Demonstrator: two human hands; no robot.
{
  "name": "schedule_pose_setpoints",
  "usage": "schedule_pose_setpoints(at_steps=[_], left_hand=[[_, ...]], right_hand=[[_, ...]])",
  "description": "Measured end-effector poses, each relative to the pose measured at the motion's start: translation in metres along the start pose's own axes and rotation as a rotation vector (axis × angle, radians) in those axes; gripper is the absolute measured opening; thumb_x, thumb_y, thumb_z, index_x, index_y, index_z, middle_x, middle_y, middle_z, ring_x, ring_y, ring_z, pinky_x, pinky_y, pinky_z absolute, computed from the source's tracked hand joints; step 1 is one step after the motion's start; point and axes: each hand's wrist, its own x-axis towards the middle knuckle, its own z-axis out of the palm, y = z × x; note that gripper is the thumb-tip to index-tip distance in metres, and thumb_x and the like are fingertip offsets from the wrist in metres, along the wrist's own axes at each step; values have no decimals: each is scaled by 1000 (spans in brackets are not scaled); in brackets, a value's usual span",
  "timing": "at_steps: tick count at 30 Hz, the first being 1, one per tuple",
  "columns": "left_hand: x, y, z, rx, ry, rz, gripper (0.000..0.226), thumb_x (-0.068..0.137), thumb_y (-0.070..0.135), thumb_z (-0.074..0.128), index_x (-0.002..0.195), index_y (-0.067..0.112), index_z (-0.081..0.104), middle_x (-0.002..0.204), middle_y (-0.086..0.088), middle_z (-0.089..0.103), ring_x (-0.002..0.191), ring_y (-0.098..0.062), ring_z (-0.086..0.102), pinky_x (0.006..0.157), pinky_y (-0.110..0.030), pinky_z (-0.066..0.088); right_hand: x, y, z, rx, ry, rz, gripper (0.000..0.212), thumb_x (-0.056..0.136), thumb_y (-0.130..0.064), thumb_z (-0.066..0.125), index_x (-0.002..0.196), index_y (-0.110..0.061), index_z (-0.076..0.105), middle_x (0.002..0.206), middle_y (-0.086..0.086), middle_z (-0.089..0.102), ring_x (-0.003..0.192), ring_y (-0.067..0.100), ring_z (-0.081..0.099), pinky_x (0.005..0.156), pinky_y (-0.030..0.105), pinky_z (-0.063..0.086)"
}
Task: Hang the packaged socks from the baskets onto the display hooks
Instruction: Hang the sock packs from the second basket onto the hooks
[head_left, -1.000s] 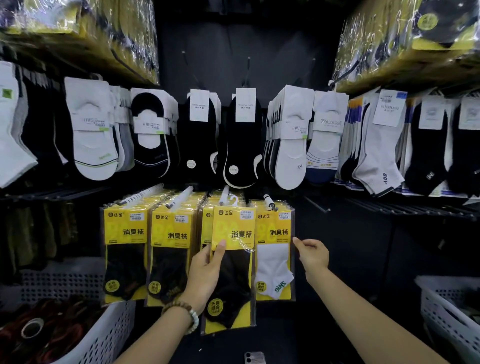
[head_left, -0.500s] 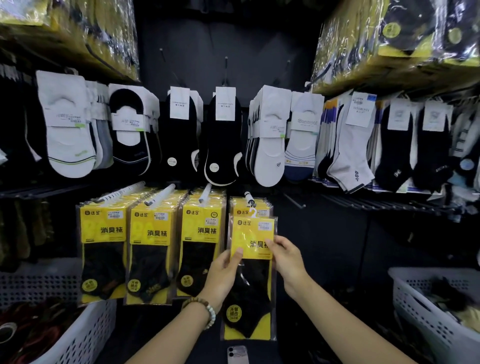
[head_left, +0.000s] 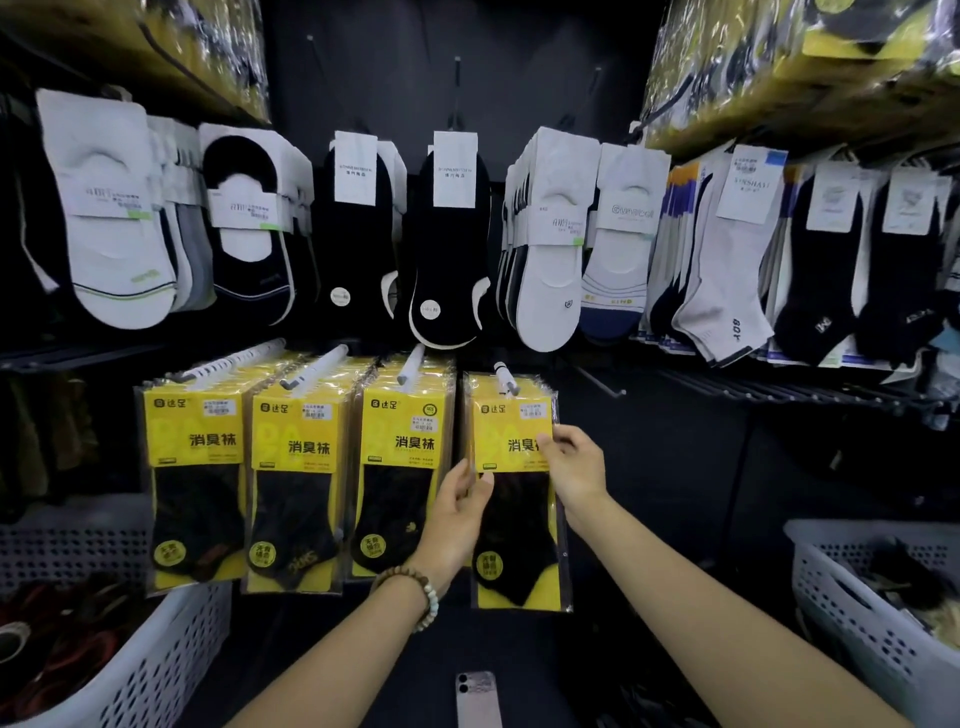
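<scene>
A yellow packet of black socks (head_left: 511, 499) hangs at the front of the rightmost white display hook (head_left: 505, 377) in the lower row. My left hand (head_left: 460, 514), with a bead bracelet on its wrist, pinches the packet's left edge. My right hand (head_left: 571, 465) grips its right edge near the yellow header. Three more hooks to the left carry full stacks of the same yellow packets (head_left: 298, 467). A white basket (head_left: 156, 654) stands at the lower left, and another white basket (head_left: 872, 618) at the lower right holds dark socks.
Above hangs a row of carded white and black socks (head_left: 452, 239). Bulk yellow packs in plastic sit on the top shelves (head_left: 779, 67). An empty metal hook (head_left: 597, 382) juts out right of the packet. A phone (head_left: 478, 696) lies at the bottom centre.
The packet moved from the third hook's front over to the rightmost hook and rose up to it. My right hand came in and took its right edge.
</scene>
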Motion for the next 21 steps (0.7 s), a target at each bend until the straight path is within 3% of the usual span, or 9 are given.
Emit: schedule_pose_setpoints(at_steps=[3,8,13,15,19,21], left_hand=[[5,-11,-1,21,5,-12,65,94,43,47,149,20,22,151,0,34,135,-16,36,98,-24,32],[-8,-45,-7,68,-43,-51,60,96,39,46,148,18,25,147,2,37,134,-15,37,97,-20,32],[-50,-108,-12,148,-118,-144,53,95,38,49,142,18,36,139,3,44,127,-12,42,86,-12,38],[-78,-144,-11,182,-158,-210,51,95,37,50,140,18,38,135,2,47,116,-7,45,74,-7,41],[-156,-220,-3,199,-251,-391,45,96,29,51,137,14,40,131,-2,52,113,-11,51,74,-5,42],[-194,-249,-3,230,-284,-464,38,96,26,51,132,15,43,121,3,57,111,-12,55,72,-1,41]], right_hand=[[4,10,0,30,71,86,8,87,-19,68,91,-18,62,94,4,68,86,15,65,76,25,52],[-20,37,-26,-16,125,199,23,87,-16,68,109,-10,61,98,3,63,92,16,59,91,31,50],[-92,80,-68,-99,-71,301,23,90,-14,63,112,-7,59,90,0,62,93,18,60,91,35,49],[-129,110,-83,-153,-166,407,25,91,-11,62,115,-5,58,95,4,63,97,21,60,91,35,48],[-198,186,-112,-310,-279,697,35,90,-16,64,121,-2,57,111,11,59,111,26,58,90,34,46],[-221,219,-125,-401,-295,777,31,89,-21,66,113,-2,61,105,8,59,109,23,56,89,31,43]])
